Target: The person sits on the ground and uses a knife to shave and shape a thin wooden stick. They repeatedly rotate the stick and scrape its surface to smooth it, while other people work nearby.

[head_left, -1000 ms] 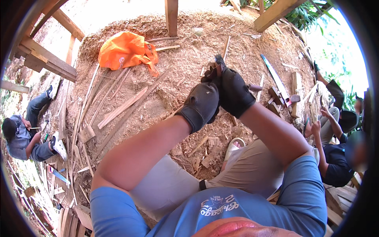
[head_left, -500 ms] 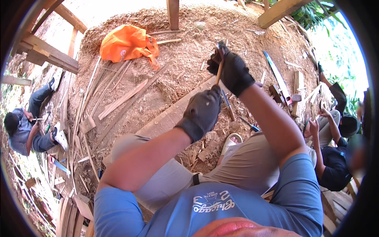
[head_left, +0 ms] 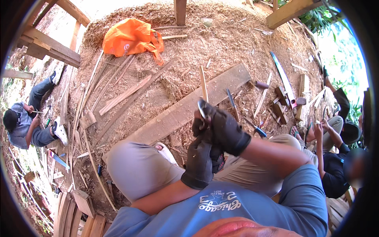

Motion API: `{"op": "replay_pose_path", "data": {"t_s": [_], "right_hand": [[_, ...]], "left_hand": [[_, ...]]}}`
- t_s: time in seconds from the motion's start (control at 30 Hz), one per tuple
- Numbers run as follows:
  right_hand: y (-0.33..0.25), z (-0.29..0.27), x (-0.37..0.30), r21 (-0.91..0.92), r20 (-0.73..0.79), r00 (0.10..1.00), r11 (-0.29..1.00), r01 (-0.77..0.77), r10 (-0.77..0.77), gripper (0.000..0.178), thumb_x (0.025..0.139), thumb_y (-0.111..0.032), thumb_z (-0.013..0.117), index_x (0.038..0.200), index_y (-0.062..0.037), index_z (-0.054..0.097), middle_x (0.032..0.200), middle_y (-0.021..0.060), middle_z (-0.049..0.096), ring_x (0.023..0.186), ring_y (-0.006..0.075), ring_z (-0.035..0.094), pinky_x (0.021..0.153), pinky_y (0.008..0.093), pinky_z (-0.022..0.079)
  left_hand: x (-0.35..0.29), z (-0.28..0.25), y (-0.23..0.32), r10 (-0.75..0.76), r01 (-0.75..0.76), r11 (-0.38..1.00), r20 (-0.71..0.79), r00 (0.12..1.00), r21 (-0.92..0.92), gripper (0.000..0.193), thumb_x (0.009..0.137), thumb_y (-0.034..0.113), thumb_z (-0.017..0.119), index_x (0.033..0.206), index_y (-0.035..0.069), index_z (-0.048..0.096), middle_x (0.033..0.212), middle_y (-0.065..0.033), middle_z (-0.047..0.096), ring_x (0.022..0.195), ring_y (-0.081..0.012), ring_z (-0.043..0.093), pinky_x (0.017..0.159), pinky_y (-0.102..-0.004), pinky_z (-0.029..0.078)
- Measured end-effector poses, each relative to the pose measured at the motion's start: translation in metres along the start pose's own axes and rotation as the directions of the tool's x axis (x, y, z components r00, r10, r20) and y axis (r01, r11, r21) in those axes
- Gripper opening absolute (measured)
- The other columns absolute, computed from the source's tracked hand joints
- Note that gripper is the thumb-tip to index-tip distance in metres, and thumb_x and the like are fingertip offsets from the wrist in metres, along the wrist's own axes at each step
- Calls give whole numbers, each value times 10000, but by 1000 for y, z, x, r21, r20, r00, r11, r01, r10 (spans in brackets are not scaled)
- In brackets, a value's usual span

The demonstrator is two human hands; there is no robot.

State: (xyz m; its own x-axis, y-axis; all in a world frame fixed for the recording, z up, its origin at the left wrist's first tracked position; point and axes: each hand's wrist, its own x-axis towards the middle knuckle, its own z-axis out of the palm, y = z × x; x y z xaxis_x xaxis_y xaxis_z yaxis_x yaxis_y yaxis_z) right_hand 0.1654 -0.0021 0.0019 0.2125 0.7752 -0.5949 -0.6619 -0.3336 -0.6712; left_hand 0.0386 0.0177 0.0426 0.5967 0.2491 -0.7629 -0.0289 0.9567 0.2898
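My right hand (head_left: 231,134), in a black glove, is closed around what appears to be a small knife (head_left: 203,110). Only its curved, shiny blade shows clearly; the handle is mostly hidden by the fingers. A slim pale wooden stick (head_left: 203,82) rises away from me past the blade, its lower end lost among the gloves. My left hand (head_left: 198,162), also black-gloved, is closed just below the right, apparently around that lower end. The two hands touch, close to my body above my lap.
Ahead lies a long plank (head_left: 185,104) on shavings. To its right are a chisel-like tool (head_left: 233,103), a handsaw (head_left: 282,77) and wooden blocks (head_left: 280,110). An orange bag (head_left: 128,37) lies at upper left. Seated people work at far left (head_left: 23,122) and right (head_left: 331,158).
Both hands have drawn back toward my body and come together. The stick, earlier stretched between them, now points outward beyond the blade. My left knee has shifted.
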Motion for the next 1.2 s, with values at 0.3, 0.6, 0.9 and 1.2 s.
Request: {"op": "replay_pose_path", "data": {"t_s": [0.3, 0.6, 0.9, 1.2], "right_hand": [[-37, -60, 9, 64, -129, 933, 936, 346, -336, 408, 1086, -446, 501, 990, -63, 603, 894, 70, 596, 896, 209, 622, 855, 397, 529], [-55, -65, 33, 42, -261, 910, 938, 343, -321, 431, 1078, -486, 546, 1014, -63, 593, 947, 49, 629, 838, 174, 626, 775, 377, 528], [-86, -76, 34, -27, -52, 915, 917, 399, -400, 396, 1088, -446, 507, 952, -79, 571, 867, 44, 553, 861, 195, 600, 846, 365, 507], [-60, -64, 14, -49, -96, 921, 926, 373, -376, 443, 1115, -437, 467, 817, -113, 518, 818, 31, 555, 813, 169, 577, 793, 322, 480]], "left_hand": [[1, -5, -6, -189, 154, 970, 183, 965, 188, 239, 1089, 300, 558, 941, 121, 612, 645, 70, 420, 481, -28, 329, 413, -231, 261], [2, -8, -8, -30, -2, 960, 111, 993, 280, 210, 1094, 260, 560, 986, 91, 625, 670, 77, 438, 506, -19, 341, 454, -229, 269], [-2, -3, -4, -114, 60, 945, 151, 982, 322, 224, 1100, 246, 535, 981, 80, 628, 652, 49, 477, 505, -35, 390, 453, -224, 313], [-2, -9, -8, -20, -42, 938, 175, 984, 343, 224, 1100, 228, 519, 945, 91, 606, 677, 51, 474, 519, -38, 373, 467, -218, 313]]}}
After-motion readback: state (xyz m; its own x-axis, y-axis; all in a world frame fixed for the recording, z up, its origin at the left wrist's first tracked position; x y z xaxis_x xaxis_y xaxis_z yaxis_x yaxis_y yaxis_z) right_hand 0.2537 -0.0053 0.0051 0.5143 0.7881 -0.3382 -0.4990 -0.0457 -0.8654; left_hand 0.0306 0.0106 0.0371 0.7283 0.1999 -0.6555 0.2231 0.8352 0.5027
